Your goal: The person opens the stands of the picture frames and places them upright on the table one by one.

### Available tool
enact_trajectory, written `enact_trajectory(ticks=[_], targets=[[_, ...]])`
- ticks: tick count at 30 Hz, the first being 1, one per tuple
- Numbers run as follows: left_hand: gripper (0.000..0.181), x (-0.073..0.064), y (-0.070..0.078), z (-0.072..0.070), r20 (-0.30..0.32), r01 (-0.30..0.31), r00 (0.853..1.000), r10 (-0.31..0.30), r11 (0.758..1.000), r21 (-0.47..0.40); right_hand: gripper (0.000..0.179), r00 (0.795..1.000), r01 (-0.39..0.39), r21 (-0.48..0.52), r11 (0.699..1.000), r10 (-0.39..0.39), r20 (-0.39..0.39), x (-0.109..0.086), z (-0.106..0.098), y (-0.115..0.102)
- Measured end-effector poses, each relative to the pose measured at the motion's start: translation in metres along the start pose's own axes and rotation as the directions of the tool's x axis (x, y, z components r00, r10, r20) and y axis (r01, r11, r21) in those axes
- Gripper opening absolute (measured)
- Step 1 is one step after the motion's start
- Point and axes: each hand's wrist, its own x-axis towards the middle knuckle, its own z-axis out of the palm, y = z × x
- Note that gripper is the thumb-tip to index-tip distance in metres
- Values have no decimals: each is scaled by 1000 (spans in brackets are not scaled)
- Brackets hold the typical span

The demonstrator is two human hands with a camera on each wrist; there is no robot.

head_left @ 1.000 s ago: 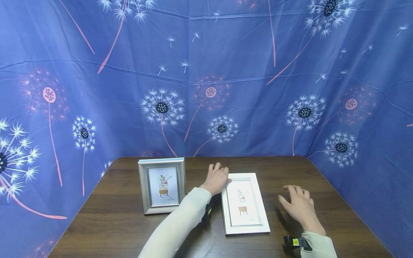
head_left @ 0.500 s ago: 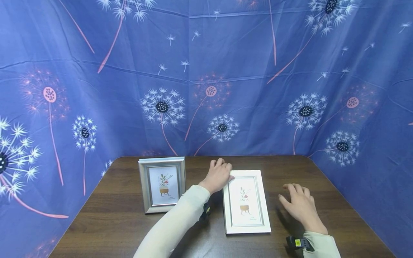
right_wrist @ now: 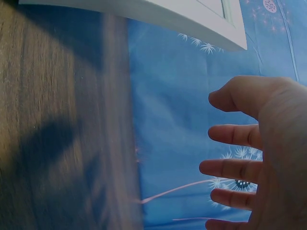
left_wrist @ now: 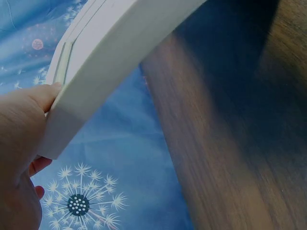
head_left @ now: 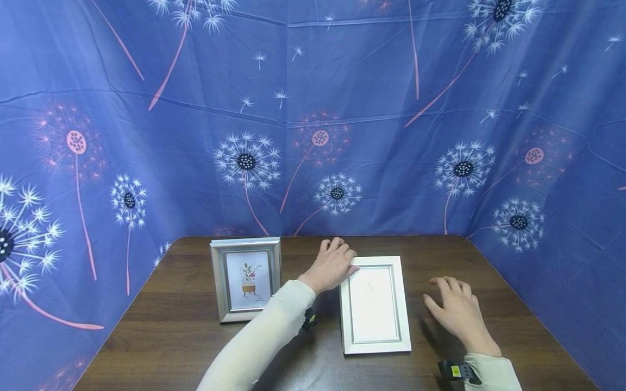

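Observation:
A white picture frame (head_left: 405,326) leans back on the table, right of the middle in the head view. Glare washes out most of its print. At its upper left corner my left hand (head_left: 330,267) holds it, thumb over the front and fingers behind. That thumb (left_wrist: 47,95) presses on the front edge in the left wrist view. To the right of the frame and apart from it is my right hand (head_left: 459,313), its fingers spread and nothing in them. The right wrist view has the same hand (right_wrist: 278,153) below the white frame's corner.
A silver-grey picture frame (head_left: 221,285) with a potted-plant print stands upright on the left side of the brown wooden table (head_left: 161,326). Behind the table hangs a blue cloth (head_left: 391,179) with dandelions on it.
The white frame's top has shifted right and slightly up with my left hand, and its print has faded under glare. My right hand has barely moved. The silver-grey frame has stayed put.

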Motion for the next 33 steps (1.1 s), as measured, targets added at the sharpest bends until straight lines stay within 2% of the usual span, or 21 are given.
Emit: enact_trajectory(ticks=[8,16,23,33], targets=[[41,-1,-1,-4,-18,-17,1000,16,999,-34,44,999,32,-3,999,-32,-3,-3,-3,1],[42,-2,3,-16,-36,-21,999,19,998,-65,42,999,46,-17,999,-46,-20,-5,-5,-2],[40,-1,3,-23,-32,-36,999,34,997,-69,41,996,67,-23,997,-68,-59,-7,-9,-4],[32,-1,2,-28,-48,-85,996,79,987,-137,41,993,91,-18,996,-93,-78,-8,-13,-4]])
